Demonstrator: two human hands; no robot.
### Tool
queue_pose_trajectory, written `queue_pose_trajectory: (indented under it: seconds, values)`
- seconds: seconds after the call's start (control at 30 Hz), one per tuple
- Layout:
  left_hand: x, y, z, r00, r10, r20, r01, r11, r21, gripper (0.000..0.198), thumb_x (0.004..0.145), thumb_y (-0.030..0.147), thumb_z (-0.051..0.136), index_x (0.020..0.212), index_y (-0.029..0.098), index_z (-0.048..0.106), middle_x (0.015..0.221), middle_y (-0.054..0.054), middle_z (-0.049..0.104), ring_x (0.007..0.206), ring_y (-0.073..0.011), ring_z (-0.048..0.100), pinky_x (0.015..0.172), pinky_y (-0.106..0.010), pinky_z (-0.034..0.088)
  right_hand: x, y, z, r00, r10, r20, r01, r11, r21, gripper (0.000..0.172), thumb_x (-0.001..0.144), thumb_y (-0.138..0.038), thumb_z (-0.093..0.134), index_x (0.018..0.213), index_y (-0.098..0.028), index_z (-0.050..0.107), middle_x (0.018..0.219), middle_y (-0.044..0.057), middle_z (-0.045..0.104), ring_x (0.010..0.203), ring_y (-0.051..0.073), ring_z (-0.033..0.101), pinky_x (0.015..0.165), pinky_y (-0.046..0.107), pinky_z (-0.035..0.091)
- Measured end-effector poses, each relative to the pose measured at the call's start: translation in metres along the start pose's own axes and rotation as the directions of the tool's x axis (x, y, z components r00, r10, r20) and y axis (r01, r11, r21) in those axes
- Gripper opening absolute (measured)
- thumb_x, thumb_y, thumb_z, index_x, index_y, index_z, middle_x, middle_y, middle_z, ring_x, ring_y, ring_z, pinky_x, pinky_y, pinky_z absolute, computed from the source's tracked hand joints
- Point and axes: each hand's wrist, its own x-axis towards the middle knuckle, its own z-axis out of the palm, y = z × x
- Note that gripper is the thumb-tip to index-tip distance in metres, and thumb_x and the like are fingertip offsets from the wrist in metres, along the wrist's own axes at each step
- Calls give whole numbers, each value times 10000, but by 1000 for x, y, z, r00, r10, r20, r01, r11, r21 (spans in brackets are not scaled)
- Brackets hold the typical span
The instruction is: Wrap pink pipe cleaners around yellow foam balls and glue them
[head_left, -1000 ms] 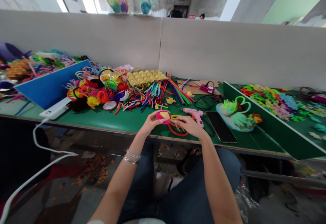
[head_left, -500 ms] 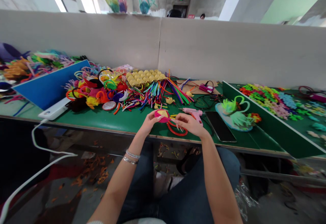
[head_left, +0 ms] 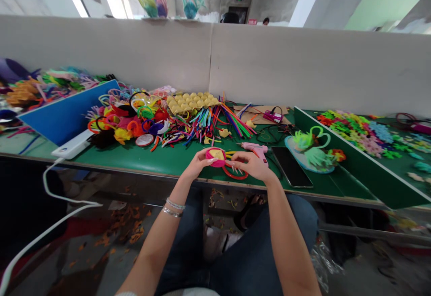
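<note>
Between the fingers of my left hand sits a small cup, pale yellow inside like a piece of egg carton, with pink pipe cleaner wound around its outside. The cup's opening tilts up toward me. My right hand is closed at the cup's right side, thumb and forefinger pinched on the pink pipe cleaner; its end is hidden by the fingers. Under and behind the right hand, a red-orange loop and a yellow pipe cleaner lie on the green table.
A pink glue gun and a black phone lie to the right, beside a tray of fuzzy pieces. Behind are an egg carton and loose pipe cleaners. A white power strip and a blue divider stand left.
The cup has tipped so that more of its yellow inside shows, and a pink strand now sticks up behind it. My right fingers have come slightly nearer the cup.
</note>
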Motion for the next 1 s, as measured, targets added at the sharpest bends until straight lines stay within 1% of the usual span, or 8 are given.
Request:
queue_pose_trajectory:
  seconds: [0.27, 0.43, 0.6, 0.7, 0.8, 0.87, 0.93, 1.0]
  values:
    - [0, 1, -1, 1000, -12, 0, 12, 1000, 14, 470, 534, 301, 786, 960, 142, 666, 900, -73, 714, 832, -200, 648, 785, -309, 500, 0, 3, -2, 998, -51, 30, 53, 996, -65, 363, 756, -535, 561, 698, -178, 586, 641, -5, 549, 609, 119, 472, 583, 262, 373]
    - [0, 0, -1, 999, 39, 10, -40, 998, 45, 462, 561, 304, 774, 980, 145, 662, 935, -80, 711, 854, -205, 649, 813, -318, 490, -1, 2, -1, 999, -37, 26, 39, 996, -83, 357, 767, -527, 555, 705, -177, 582, 652, -7, 547, 624, 120, 477, 595, 262, 371]
    - [0, -3, -2, 997, 80, -24, -78, 995, 62, 479, 582, 348, 758, 1006, 150, 657, 952, -81, 709, 878, -220, 647, 848, -347, 482, 1, 2, 1, 999, -30, 14, 31, 997, -72, 364, 776, -536, 535, 721, -178, 570, 664, -17, 533, 625, 113, 465, 593, 257, 370]
    - [1, -5, -3, 994, 104, -41, -100, 990, 95, 474, 581, 349, 761, 1000, 154, 658, 978, -78, 698, 900, -218, 635, 863, -347, 475, 2, 7, 2, 1000, -20, -22, 18, 996, -90, 366, 766, -545, 544, 749, -180, 568, 714, -11, 549, 659, 121, 487, 611, 261, 388]
    - [1, -8, -5, 985, 159, -70, -144, 971, 191, 448, 615, 351, 743, 1009, 156, 654, 1020, -82, 673, 934, -211, 614, 877, -339, 464, 4, 14, 2, 996, -61, -71, 50, 989, -142, 354, 772, -540, 538, 786, -188, 566, 806, 10, 573, 764, 152, 530, 692, 288, 428]
    - [0, -8, -4, 967, 238, -89, -197, 924, 328, 437, 638, 355, 729, 1022, 163, 650, 1040, -87, 651, 962, -211, 592, 889, -340, 452, 6, 18, 1, 986, -117, -117, 93, 977, -191, 329, 787, -518, 532, 856, -199, 571, 885, 30, 583, 852, 176, 546, 772, 322, 443]
    - [-2, -8, -2, 938, 333, -98, -243, 831, 500, 434, 648, 356, 726, 1037, 180, 645, 1032, -84, 637, 984, -210, 565, 902, -345, 436, 7, 19, 1, 957, -210, -199, 157, 954, -255, 318, 791, -474, 550, 976, -216, 561, 1008, 56, 577, 974, 202, 536, 873, 365, 428]
    - [-3, -6, 2, 911, 402, -92, -256, 725, 639, 433, 653, 358, 724, 1045, 194, 640, 998, -80, 632, 978, -208, 544, 898, -348, 429, 8, 17, 2, 908, -313, -279, 223, 924, -311, 354, 792, -418, 571, 1091, -236, 521, 1132, 74, 542, 1098, 221, 491, 957, 396, 390]
